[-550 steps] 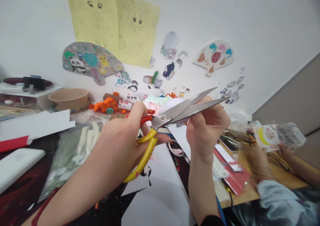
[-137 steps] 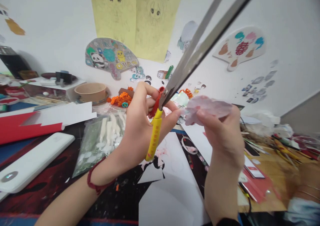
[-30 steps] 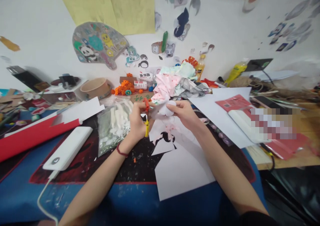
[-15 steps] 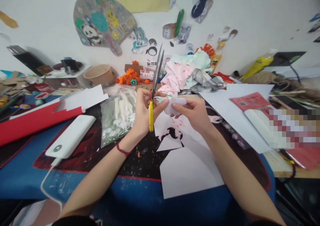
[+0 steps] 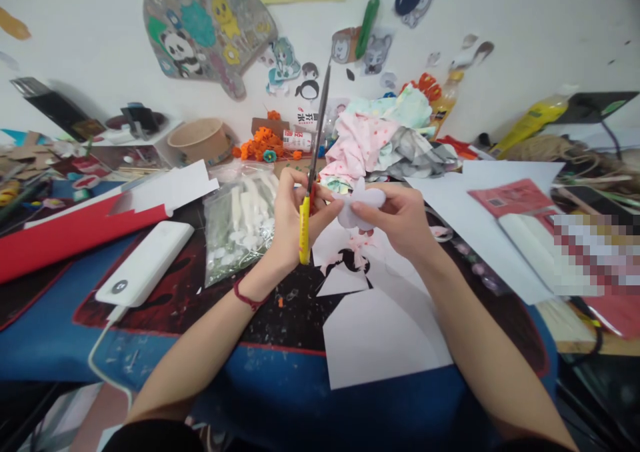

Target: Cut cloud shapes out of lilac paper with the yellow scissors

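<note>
Yellow-handled scissors rest in my left hand, their long blades pointing up and nearly closed. My left thumb and fingertips reach the left edge of a small white paper cutout with rounded lobes. On its right side, my right hand pinches the cutout between thumb and fingers. Below the hands lie pink-patterned scraps and cut white paper, with a larger white sheet nearer the front edge.
Left of my hands are a clear bag, a white power bank with a cable and a red sheet. Crumpled fabric and orange flowers lie behind. White sheets and a red packet are at right.
The view has shifted slightly. The white cutout has turned a little between my hands and shows more of its lobed outline. The scissor blades look closer together.
</note>
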`<state>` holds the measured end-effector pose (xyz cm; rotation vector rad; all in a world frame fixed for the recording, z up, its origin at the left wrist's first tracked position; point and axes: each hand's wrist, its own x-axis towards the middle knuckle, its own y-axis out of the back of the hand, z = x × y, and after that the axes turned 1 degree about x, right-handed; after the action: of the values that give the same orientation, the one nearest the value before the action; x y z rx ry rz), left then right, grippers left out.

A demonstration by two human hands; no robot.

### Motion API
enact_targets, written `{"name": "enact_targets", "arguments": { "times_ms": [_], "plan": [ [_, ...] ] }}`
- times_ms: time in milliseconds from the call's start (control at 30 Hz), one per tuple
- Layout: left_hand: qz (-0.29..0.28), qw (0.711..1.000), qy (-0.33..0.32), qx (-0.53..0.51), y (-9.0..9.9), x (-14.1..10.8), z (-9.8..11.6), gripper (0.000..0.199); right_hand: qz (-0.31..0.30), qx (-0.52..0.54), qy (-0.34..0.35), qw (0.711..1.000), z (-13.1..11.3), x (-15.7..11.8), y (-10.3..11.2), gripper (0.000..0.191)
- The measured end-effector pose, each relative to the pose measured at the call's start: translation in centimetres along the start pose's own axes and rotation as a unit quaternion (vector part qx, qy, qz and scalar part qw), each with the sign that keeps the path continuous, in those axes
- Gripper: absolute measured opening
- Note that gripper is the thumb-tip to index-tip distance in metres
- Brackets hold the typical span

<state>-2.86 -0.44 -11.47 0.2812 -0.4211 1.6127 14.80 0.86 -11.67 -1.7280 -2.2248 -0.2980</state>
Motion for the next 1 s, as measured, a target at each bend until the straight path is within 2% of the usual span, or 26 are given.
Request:
{"name": "enact_targets", "arguments": {
  "times_ms": [200, 300, 467, 600, 733, 1000],
  "plan": [
    [0.004, 1.000, -0.010, -0.009, -0.13, -0.16, 0.22, 0.050, 0.008, 0.010, 0.008, 1.000, 0.20, 0.09, 0.08, 0.020],
    [0.014, 1.000, -0.017, -0.009, -0.13, -0.06, 0.14, 0.048, 0.012, 0.026, -0.013, 1.000, 0.31, 0.11, 0.09, 0.020],
    [0.024, 0.999, -0.025, -0.016, 0.00, 0.17, -0.29, 0.052, -0.046, 0.050, -0.098, 0.993, 0.62, 0.00, 0.21, 0.024],
    [0.029, 0.999, -0.037, -0.017, 0.00, 0.08, -0.40, 0.053, -0.076, 0.025, -0.116, 0.990, 0.81, -0.08, 0.23, 0.024],
    [0.037, 0.998, -0.052, -0.015, -0.01, 0.06, -0.56, 0.053, -0.043, 0.021, -0.098, 0.994, 0.83, 0.08, 0.08, 0.021],
    [0.022, 0.997, -0.079, 0.003, -0.09, -0.07, -0.40, 0.055, 0.065, 0.029, -0.030, 0.997, 0.79, 0.60, -0.04, 0.015]
  ]
}}
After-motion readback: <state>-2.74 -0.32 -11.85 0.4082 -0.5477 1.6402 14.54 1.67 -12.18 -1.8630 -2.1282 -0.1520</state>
